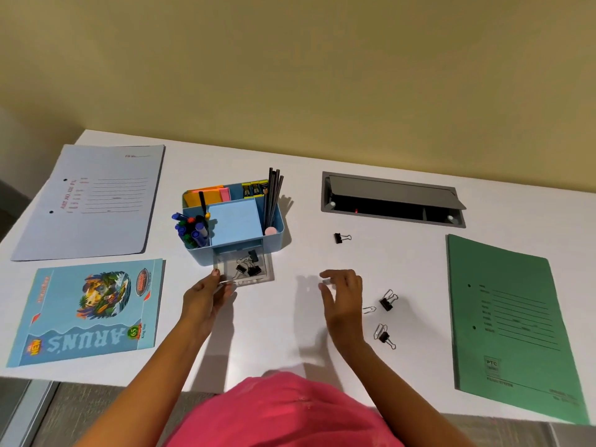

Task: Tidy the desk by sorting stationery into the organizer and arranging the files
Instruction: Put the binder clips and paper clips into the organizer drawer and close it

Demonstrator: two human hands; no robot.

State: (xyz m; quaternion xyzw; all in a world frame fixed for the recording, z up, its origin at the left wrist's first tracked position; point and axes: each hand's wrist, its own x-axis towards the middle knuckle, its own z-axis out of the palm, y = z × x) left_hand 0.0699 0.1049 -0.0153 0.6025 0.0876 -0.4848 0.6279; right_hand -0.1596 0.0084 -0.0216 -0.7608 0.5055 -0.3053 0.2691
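Three binder clips (pixel 248 267) sit in organizer's (pixel 238 221) open clear drawer (pixel 243 269), left hand (pixel 206 296) pinching its front edge. Right hand (pixel 342 291), fingers spread and empty, hovers w/ loose clips (pixel 387 300) just beside.

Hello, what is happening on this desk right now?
A person is sorting binder clips into a blue organizer. The left hand holds its clear drawer open, with some clips already inside. The right hand hovers empty near three binder clips and a paper clip on the desk.
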